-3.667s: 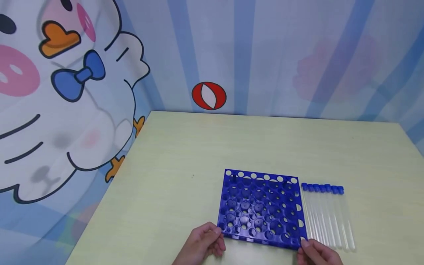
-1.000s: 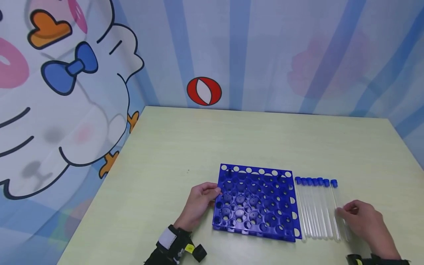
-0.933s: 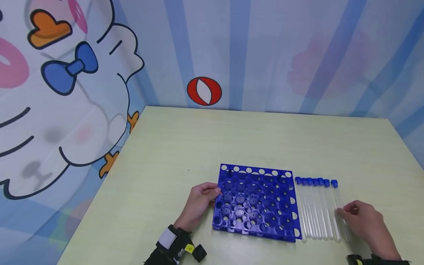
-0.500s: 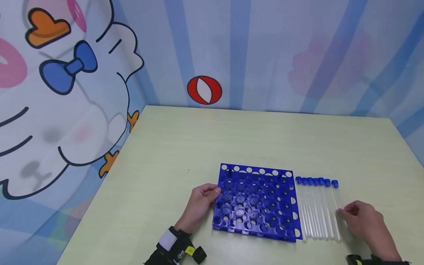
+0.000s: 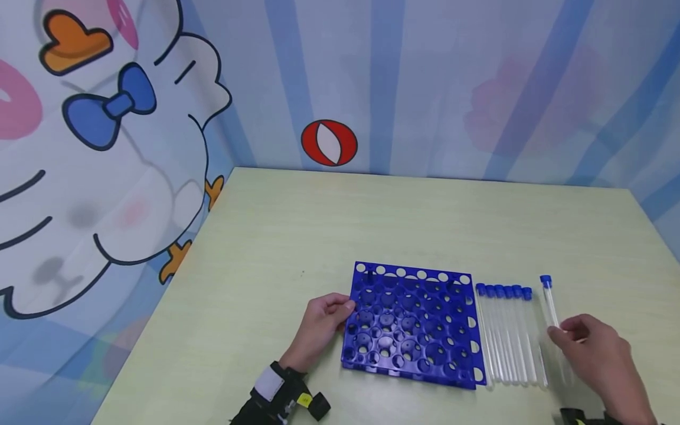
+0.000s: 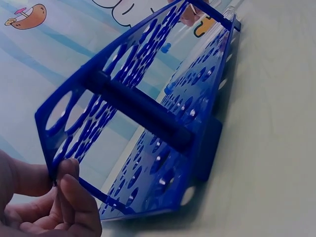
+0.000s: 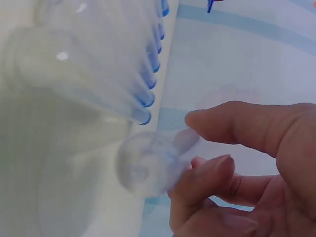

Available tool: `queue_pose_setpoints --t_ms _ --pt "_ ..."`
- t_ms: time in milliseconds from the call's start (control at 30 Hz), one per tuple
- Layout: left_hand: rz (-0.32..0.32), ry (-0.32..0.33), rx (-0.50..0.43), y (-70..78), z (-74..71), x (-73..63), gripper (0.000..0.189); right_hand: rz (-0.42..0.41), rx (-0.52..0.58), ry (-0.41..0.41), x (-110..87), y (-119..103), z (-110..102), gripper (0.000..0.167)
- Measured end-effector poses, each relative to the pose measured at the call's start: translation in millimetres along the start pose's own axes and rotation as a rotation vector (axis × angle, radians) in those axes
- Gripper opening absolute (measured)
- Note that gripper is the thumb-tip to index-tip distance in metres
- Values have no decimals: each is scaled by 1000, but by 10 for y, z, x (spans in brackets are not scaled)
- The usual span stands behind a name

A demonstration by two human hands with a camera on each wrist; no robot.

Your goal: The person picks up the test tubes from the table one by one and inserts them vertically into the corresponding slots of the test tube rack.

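Observation:
A blue two-tier test tube rack (image 5: 411,324) with rows of round holes stands on the table. At its left edge my left hand (image 5: 317,326) pinches the top plate between thumb and fingers, seen closely on the rack's corner (image 6: 59,133) in the left wrist view. My right hand (image 5: 597,354) pinches a clear test tube (image 5: 550,304) with a blue cap, tilted and cap pointing away. In the right wrist view that tube's rounded bottom (image 7: 148,165) faces the camera. Several more capped test tubes (image 5: 510,339) lie side by side between rack and right hand.
The pale wooden table (image 5: 265,236) reaches back to a printed blue-striped backdrop (image 5: 435,88). A cartoon bird picture (image 5: 133,195) covers the left wall. Black straps with a camera (image 5: 289,392) sit on my left wrist.
My right hand has drawn one test tube to the right, away from the row, and its cap has risen. The left hand moved earlier from the rack's front corner to its left edge.

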State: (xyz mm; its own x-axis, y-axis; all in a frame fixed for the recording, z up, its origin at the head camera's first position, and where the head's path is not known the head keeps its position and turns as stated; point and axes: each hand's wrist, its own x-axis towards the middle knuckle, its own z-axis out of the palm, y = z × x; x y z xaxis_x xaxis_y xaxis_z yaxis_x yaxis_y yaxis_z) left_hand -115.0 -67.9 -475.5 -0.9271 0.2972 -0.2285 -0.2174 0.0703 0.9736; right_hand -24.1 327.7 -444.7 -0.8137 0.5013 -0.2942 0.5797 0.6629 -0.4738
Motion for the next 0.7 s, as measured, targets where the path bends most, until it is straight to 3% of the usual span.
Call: queue_pose_setpoints --t_ms 367,600,700 --pt "38 12 3 12 18 -19 21 36 62 112 -160 -238 -59 46" --pt "36 9 2 27 18 -33 21 -4 113 211 -306 -389 -100 44" --pt "33 10 -1 124 32 -85 19 -47 136 240 -358 -427 -100 45"
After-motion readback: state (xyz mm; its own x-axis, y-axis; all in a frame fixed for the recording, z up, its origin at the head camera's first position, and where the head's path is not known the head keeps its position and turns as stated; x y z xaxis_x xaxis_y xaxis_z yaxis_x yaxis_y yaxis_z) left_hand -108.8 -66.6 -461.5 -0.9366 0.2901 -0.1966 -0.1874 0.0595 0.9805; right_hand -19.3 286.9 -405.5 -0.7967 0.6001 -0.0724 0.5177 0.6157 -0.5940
